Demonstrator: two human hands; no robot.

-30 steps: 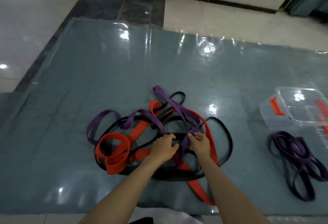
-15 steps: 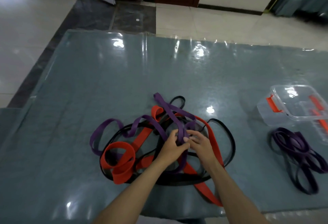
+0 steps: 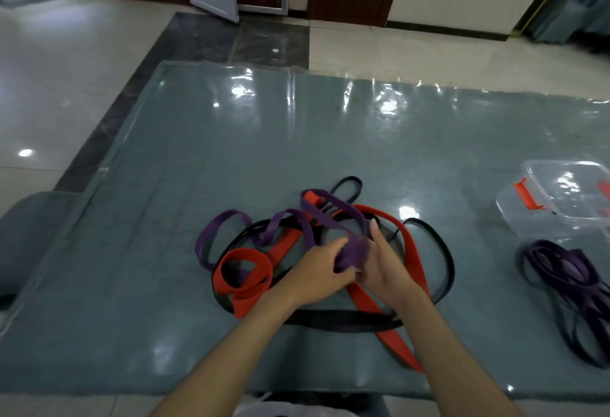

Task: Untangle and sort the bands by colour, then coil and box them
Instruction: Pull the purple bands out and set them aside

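A tangle of bands lies on the mat in front of me: a wide orange band (image 3: 246, 273), a black band (image 3: 343, 321) and a purple band (image 3: 218, 228) looped through each other. My left hand (image 3: 321, 271) and my right hand (image 3: 384, 266) meet over the tangle's middle. Both grip a bunched fold of the purple band (image 3: 353, 250), lifted a little above the pile. A separate pile of purple bands (image 3: 571, 271) lies at the right, beside a clear plastic box (image 3: 558, 198) with orange clips.
A blue-grey mat (image 3: 297, 139) under a glossy clear sheet covers the floor. Pale tiles and a dark tile strip surround it. Doors and a wall stand at the back. A grey cushion edge (image 3: 29, 228) lies at the far left.
Both hands have come together and gathered the purple band into a bunch, raising it off the pile. The camera has tilted forward, showing more of the room's far side.
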